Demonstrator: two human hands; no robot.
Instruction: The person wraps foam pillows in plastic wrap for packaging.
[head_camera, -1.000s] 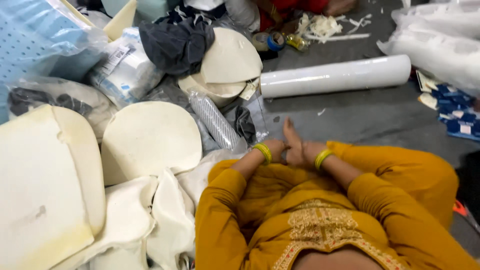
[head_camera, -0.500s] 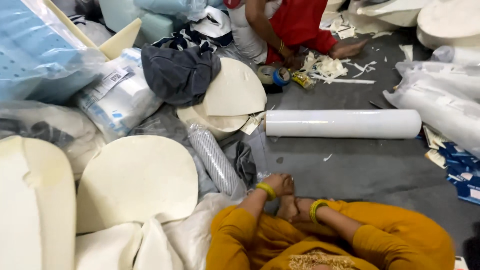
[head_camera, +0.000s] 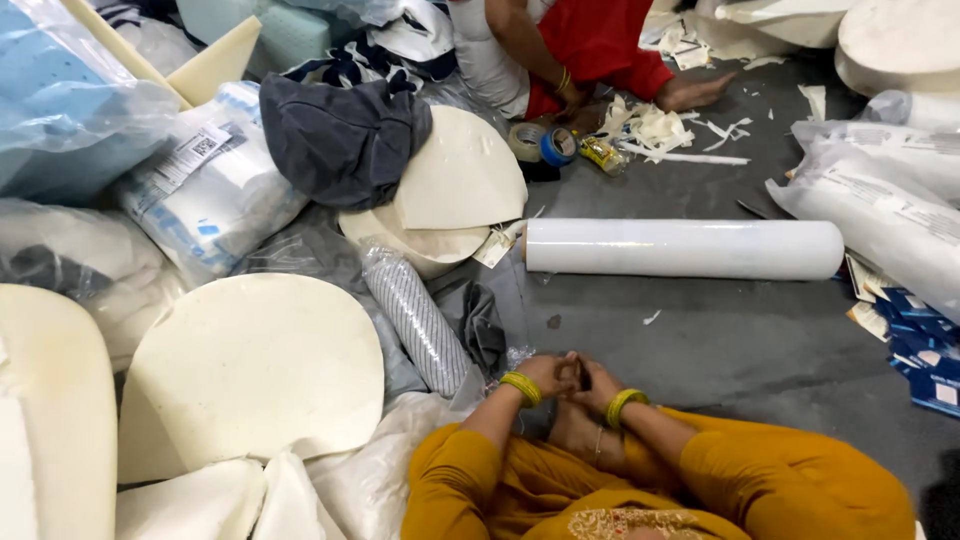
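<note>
Sitting on the grey floor (head_camera: 740, 340), we have our left hand (head_camera: 548, 373) and right hand (head_camera: 598, 380) clasped together at our feet, fingers interlaced and holding nothing. Nearest lies a ribbed roll in clear plastic (head_camera: 415, 318), just left of the hands; it looks light, soft and slippery, best gripped around its middle. Farther off rests a smooth white film roll (head_camera: 685, 248), stiff and likely heavier. Cream foam discs (head_camera: 255, 365) lie left, flat and spongy.
</note>
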